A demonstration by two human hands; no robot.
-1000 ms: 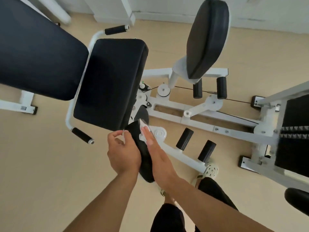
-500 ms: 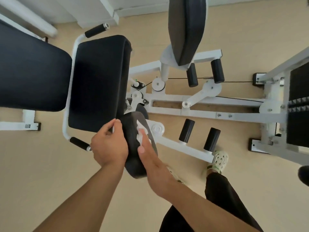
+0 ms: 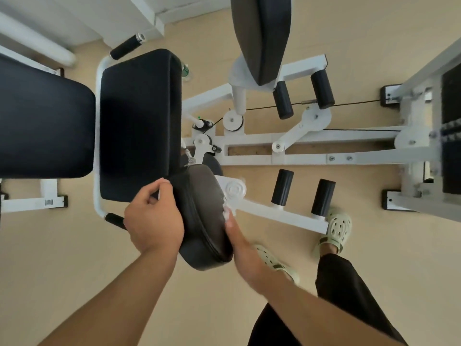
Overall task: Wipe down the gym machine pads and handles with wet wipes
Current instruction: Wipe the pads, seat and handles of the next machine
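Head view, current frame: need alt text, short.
Looking down, a person's left hand steadies a rounded black vinyl pad on a white steel gym machine while the right hand presses a white wet wipe against the pad's right side. Beige floor, pale green clogs below.

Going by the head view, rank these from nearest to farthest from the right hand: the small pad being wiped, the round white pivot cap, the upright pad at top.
1. small pad, touching the right hand, on its left.
2. round white pivot cap, just above.
3. upright pad, far at top.
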